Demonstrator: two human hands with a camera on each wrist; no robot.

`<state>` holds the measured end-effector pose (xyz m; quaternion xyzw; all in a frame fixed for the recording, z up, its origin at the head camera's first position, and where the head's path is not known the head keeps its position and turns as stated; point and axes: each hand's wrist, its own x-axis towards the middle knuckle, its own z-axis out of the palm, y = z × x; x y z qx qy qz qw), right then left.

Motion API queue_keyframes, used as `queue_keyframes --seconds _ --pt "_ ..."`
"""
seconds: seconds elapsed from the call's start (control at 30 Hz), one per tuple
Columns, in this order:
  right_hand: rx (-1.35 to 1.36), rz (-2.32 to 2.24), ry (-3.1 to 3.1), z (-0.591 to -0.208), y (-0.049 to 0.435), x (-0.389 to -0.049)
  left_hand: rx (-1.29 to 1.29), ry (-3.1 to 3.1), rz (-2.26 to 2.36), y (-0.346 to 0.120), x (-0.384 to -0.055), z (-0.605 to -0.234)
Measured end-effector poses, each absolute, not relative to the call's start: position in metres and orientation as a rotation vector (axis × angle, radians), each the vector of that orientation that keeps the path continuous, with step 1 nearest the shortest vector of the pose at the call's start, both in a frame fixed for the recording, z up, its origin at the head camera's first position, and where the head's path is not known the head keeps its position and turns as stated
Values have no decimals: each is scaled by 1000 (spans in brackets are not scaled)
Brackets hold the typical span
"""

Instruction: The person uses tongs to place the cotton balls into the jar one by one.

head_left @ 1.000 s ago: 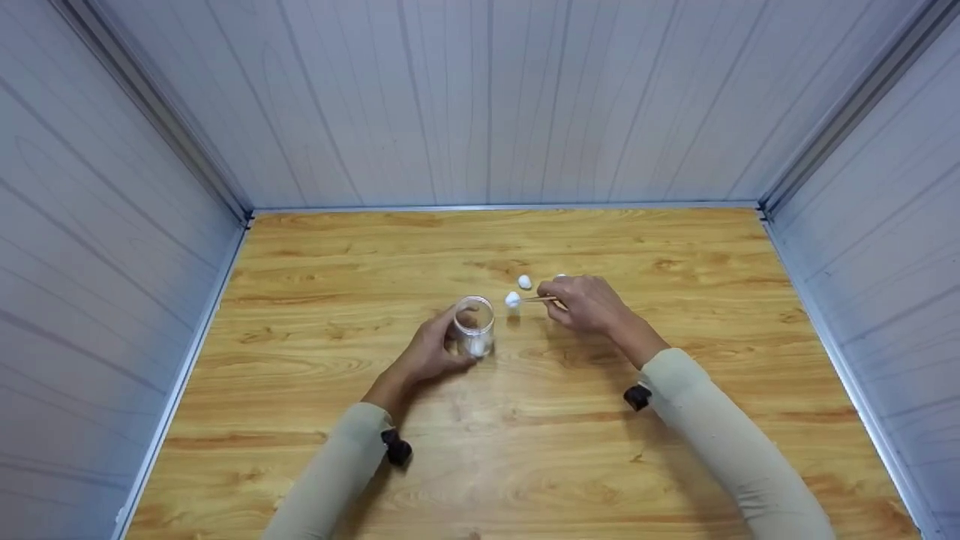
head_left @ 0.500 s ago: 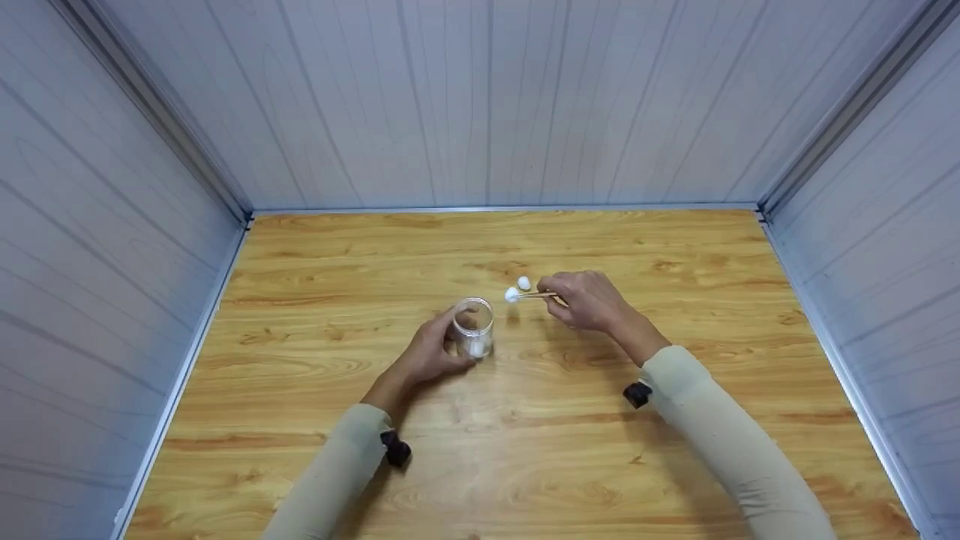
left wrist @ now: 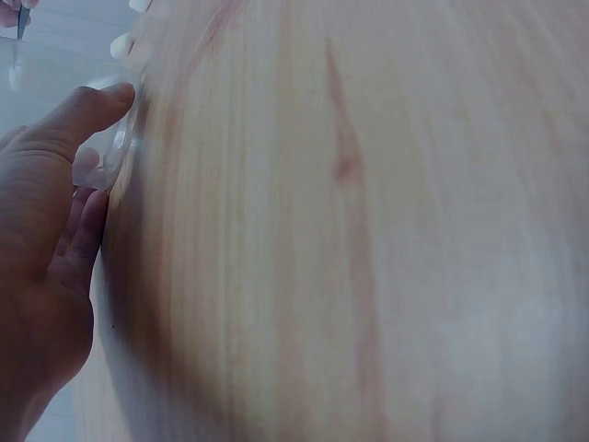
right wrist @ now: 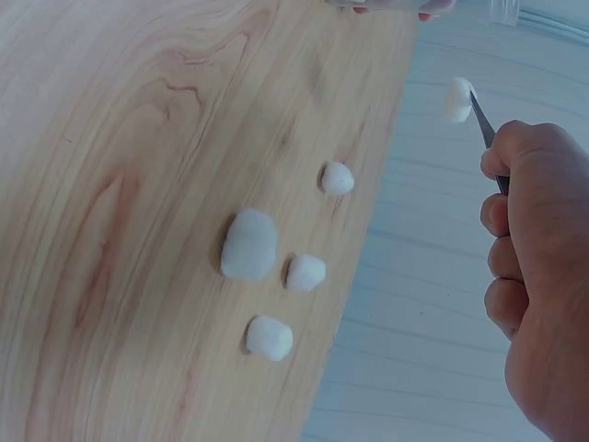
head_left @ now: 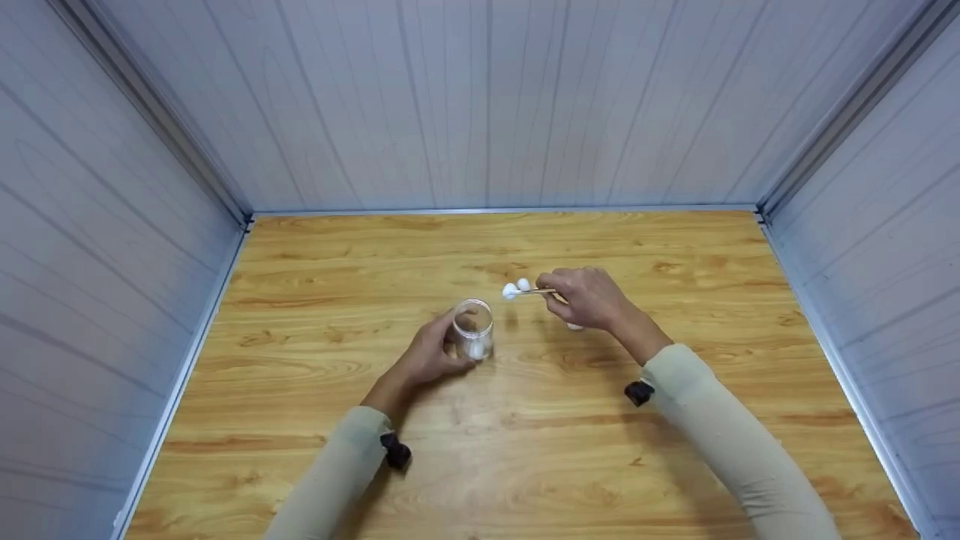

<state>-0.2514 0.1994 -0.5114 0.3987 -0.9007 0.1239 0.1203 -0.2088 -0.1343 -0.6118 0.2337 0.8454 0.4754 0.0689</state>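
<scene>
My left hand (head_left: 435, 349) grips a clear jar (head_left: 489, 336) by its side, thumb in front and fingers behind. Something white (head_left: 476, 349) shows low inside the jar, which stands upright with its mouth uncovered. In my right hand (head_left: 589, 298) is a pair of tweezers (head_left: 536, 291), pinched between thumb and fingers. Their tips hold a cotton ball (right wrist: 458, 99) up off the table, to the right of and beyond the jar's mouth. The left wrist view shows the left thumb (left wrist: 101, 106) along the jar's wall.
Several loose cotton balls lie on the wooden table below my right hand, among them a larger one (right wrist: 248, 245) and a small one (right wrist: 337, 179). Another cotton ball (head_left: 523, 284) appears just behind the held one. Pale panel walls (head_left: 487, 105) enclose the table's back and sides.
My right hand has risen slightly with the tweezers and the cotton ball. A cotton ball behind that hand is now hidden, and one shows below it. The left hand and jar stay put.
</scene>
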Motion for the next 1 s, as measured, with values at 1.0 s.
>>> queue_keyframes --seconds 1.0 --pt "1245 442 -2495 -494 186 -243 711 2541 1443 -134 -209 -614"
